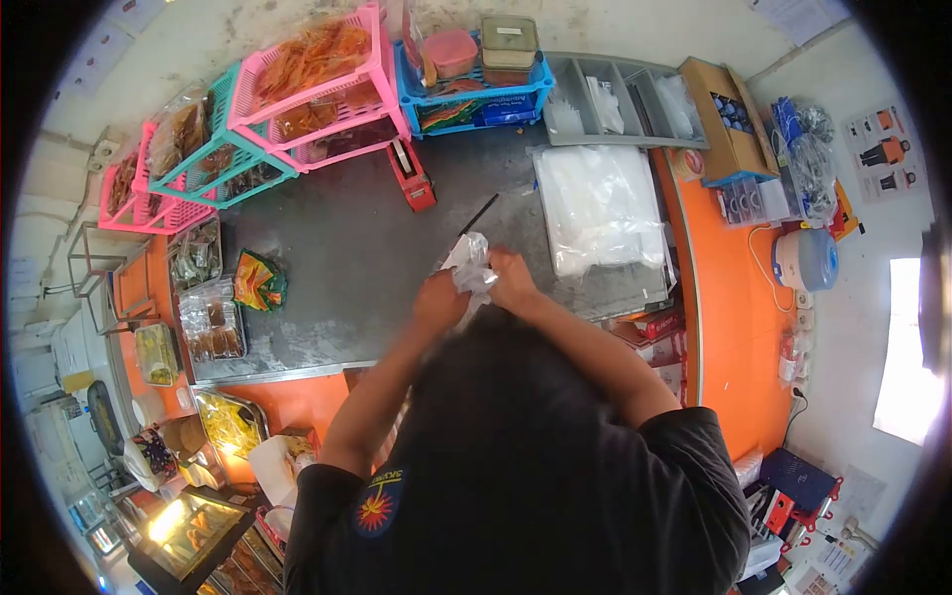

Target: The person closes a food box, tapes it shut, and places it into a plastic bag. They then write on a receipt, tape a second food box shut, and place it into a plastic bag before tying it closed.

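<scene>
A crumpled clear plastic bag (476,266) is between my two hands, over the near middle of the dark work table (337,268). My left hand (440,299) is closed on its left side. My right hand (510,282) pinches its right side. What the bag contains, if anything, I cannot make out. Just beyond the bag lies a thin black stick-like tool (482,212), its near end hidden behind the plastic. To the right of my hands sits a stack of clear plastic bags (601,208).
Pink racks (375,59), a teal rack (223,99) and a blue rack (474,91) line the back with packed food. A red tool (413,178) lies before them. A grey divided bin (625,134) and cardboard box (716,124) stand back right. Food packs (211,319) lie left.
</scene>
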Motion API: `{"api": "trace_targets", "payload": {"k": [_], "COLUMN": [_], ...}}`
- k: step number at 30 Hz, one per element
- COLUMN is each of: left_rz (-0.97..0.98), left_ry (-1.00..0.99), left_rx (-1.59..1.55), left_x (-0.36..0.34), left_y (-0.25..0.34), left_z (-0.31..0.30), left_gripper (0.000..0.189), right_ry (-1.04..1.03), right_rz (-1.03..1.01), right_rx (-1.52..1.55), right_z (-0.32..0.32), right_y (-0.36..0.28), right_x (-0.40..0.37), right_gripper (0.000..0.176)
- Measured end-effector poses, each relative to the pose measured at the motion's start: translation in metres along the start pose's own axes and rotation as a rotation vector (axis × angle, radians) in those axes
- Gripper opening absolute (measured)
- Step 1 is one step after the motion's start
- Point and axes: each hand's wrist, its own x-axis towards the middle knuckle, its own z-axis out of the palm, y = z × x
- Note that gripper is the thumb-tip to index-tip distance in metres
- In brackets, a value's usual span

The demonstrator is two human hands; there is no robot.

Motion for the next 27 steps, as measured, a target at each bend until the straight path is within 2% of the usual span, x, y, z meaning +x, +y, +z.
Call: {"api": "trace_targets", "payload": {"k": [2,4,5,7,11,13,15,17,19,20,21,22,23,25,26,27], "left_rz": [0.014,0.033,0.058,0.085,0.064,0.043,0.253,0.275,0.307,0.427,0.545,0.560,0.573,0.520,0.529,0.582], "left_ry": [0.007,0.001,0.006,0.009,0.029,0.065,-0.033,0.016,0.062,0.133,0.207,0.129,0.039,-0.052,-0.057,0.067], "left_rx": [-0.014,-0.031,-0.056,-0.082,-0.073,-0.071,-0.175,-0.128,-0.084,-0.210,-0.335,-0.243,-0.152,-0.184,-0.185,-0.162], "left_x": [0.005,0.007,0.008,0.009,-0.002,-0.011,-0.018,-0.016,-0.008,-0.008,-0.003,0.020,0.047,0.078,0.099,0.123], "left_y": [-0.009,-0.012,-0.010,-0.010,-0.015,-0.022,-0.039,-0.076,-0.071,-0.042,-0.016,0.000,0.017,0.053,0.054,0.050], "left_z": [0.007,0.010,0.010,0.011,0.011,0.010,0.008,0.036,0.032,0.007,-0.015,-0.031,-0.044,-0.068,-0.067,-0.064], "left_gripper": [0.037,0.036,0.036,0.036,0.041,0.045,0.057,0.062,0.066,0.055,0.045,0.048,0.051,0.054,0.054,0.058], "right_ry": [-0.033,-0.005,0.001,-0.250,-0.223,-0.231,-0.262,-0.292,-0.123,-0.117,0.032,0.172,0.169,0.407,0.415,0.505], "right_rz": [-0.030,-0.353,-0.349,-0.032,-0.137,-0.455,-0.387,-0.321,-0.235,-0.237,-0.120,-0.006,-0.006,-0.076,-0.073,-0.093], "right_rx": [0.007,-0.063,-0.069,-0.041,-0.200,-0.439,-0.374,-0.308,-0.094,-0.100,-0.031,0.044,0.046,-0.034,-0.040,-0.072], "right_z": [0.001,0.009,0.004,-0.011,-0.017,-0.009,-0.008,-0.003,0.004,-0.003,-0.017,-0.028,-0.038,-0.064,-0.071,-0.077], "right_y": [0.005,0.019,0.017,0.001,-0.012,0.008,0.014,0.017,0.022,0.018,0.010,-0.002,-0.009,-0.010,-0.007,-0.003], "right_x": [0.004,0.003,0.001,-0.002,0.002,0.006,0.018,0.023,0.019,0.019,0.020,0.024,0.029,0.055,0.064,0.074], "right_gripper": [0.029,0.030,0.030,0.031,0.031,0.025,0.022,0.019,0.012,0.012,0.009,0.007,0.007,0.010,0.010,0.014]}}
